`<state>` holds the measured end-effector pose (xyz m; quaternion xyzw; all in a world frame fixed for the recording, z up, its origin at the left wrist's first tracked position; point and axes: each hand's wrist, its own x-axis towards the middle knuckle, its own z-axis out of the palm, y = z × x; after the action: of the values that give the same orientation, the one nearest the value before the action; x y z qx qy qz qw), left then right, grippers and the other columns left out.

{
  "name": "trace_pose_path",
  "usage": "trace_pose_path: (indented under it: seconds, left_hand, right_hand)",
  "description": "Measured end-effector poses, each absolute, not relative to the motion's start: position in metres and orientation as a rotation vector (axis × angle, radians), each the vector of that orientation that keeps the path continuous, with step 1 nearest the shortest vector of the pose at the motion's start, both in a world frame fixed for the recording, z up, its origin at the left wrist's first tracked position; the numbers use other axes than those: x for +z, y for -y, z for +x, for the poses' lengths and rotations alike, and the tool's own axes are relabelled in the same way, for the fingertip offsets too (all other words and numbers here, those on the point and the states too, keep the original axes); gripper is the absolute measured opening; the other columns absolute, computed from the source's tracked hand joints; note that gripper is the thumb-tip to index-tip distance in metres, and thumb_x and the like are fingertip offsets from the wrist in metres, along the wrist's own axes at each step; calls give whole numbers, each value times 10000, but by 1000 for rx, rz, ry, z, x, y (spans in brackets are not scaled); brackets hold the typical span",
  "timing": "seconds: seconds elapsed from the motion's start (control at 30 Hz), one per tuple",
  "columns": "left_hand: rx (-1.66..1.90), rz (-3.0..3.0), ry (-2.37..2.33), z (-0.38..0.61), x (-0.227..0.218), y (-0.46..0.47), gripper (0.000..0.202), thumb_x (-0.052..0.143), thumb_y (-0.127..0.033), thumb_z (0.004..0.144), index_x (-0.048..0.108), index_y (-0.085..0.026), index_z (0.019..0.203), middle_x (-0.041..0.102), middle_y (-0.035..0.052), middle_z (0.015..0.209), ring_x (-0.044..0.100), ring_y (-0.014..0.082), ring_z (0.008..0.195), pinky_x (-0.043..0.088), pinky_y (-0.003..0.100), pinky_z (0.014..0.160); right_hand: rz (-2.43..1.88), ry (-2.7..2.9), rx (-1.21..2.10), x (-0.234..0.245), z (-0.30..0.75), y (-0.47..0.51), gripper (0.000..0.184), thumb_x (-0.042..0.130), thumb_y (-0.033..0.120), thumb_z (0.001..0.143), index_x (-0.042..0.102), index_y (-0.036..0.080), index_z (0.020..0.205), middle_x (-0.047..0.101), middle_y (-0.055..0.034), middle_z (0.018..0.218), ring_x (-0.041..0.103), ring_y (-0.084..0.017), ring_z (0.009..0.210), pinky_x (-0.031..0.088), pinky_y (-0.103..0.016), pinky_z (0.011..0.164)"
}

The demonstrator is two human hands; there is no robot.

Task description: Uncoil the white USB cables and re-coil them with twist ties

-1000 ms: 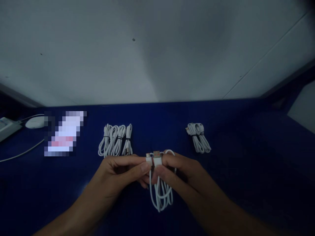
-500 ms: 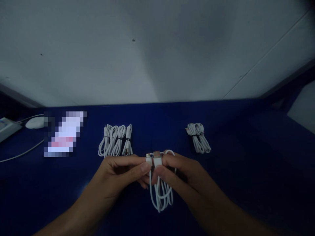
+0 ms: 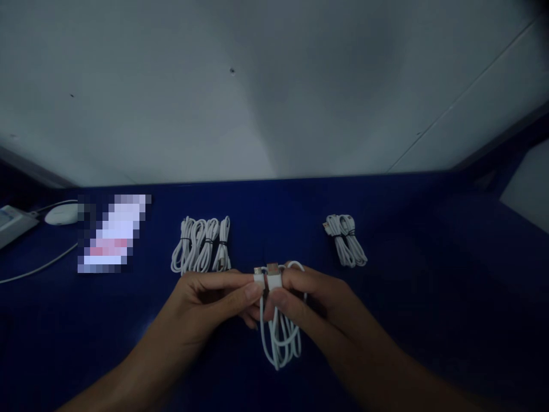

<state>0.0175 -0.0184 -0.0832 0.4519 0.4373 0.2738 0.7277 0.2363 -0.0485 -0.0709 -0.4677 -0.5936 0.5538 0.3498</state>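
Both hands meet over a dark blue table (image 3: 412,297). My left hand (image 3: 210,303) and my right hand (image 3: 309,306) each pinch the top of one coiled white cable (image 3: 281,337), whose two plugs stick up side by side between the fingertips. Its loops hang down below the hands. Several tied white cable bundles (image 3: 201,245) lie in a row just beyond my left hand. Another tied white cable bundle (image 3: 346,240) lies alone to the far right of my right hand.
A white computer mouse (image 3: 62,214) with its cord and a pale flat device (image 3: 12,224) sit at the far left. A blurred white patch (image 3: 112,233) lies next to them. A grey wall rises behind the table.
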Motion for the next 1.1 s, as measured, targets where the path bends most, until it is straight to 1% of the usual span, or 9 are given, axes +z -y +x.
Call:
trace_pose_path:
  seconds: [0.17, 0.4, 0.57, 0.73, 0.83, 1.0, 1.1]
  left_hand:
    - [595, 982, -967, 16, -83, 19, 214, 724, -299, 1050, 901, -259, 1162, 857, 104, 1099, 739, 237, 984, 567, 393, 961]
    - [592, 968, -961, 15, -86, 19, 221, 710, -322, 1071, 899, -266, 1170, 855, 99, 1117, 743, 238, 1010, 555, 380, 966]
    - [601, 969, -963, 15, -86, 19, 227, 743, -367, 1056, 896, -256, 1182, 855, 104, 1119, 736, 230, 995, 554, 375, 964]
    - [592, 957, -956, 16, -89, 19, 219, 734, -348, 1061, 893, -264, 1187, 856, 96, 1127, 742, 225, 1008, 562, 352, 940]
    - [602, 973, -956, 16, -88, 19, 202, 745, -350, 1053, 903, -261, 1144, 857, 91, 1093, 747, 222, 994, 566, 336, 917]
    - [615, 987, -949, 15, -86, 19, 189, 727, -308, 1060, 906, -250, 1071, 831, 60, 940, 758, 199, 929, 571, 301, 876]
    - [619, 980, -951, 15, -88, 19, 190, 715, -288, 1064, 900, -243, 1060, 829, 58, 948, 758, 190, 924, 572, 298, 891]
  right_hand:
    - [-1197, 1524, 1438, -69, 236, 48, 313, 558, 324, 1169, 770, 276, 944, 729, 40, 949, 659, -128, 886, 511, -269, 809]
    - [-1198, 1531, 1475, -70, 238, 49, 328, 531, 350, 1183, 756, 274, 957, 712, 47, 941, 611, -119, 829, 481, -274, 761]
    - [-1212, 1520, 1456, -69, 236, 49, 323, 543, 333, 1178, 769, 273, 955, 730, 37, 972, 652, -128, 901, 498, -268, 824]
    - [-1177, 1518, 1471, -70, 237, 47, 312, 552, 349, 1174, 780, 277, 973, 734, 34, 962, 643, -131, 870, 492, -266, 774]
    - [-1167, 1530, 1447, -71, 237, 49, 312, 562, 336, 1169, 767, 271, 944, 719, 39, 935, 620, -125, 839, 478, -262, 756]
    - [-1180, 1534, 1435, -72, 238, 50, 316, 553, 330, 1171, 756, 271, 937, 695, 39, 902, 597, -125, 800, 471, -272, 736]
    - [-1180, 1519, 1447, -73, 237, 49, 305, 563, 340, 1166, 765, 275, 947, 689, 40, 882, 589, -123, 778, 460, -273, 697]
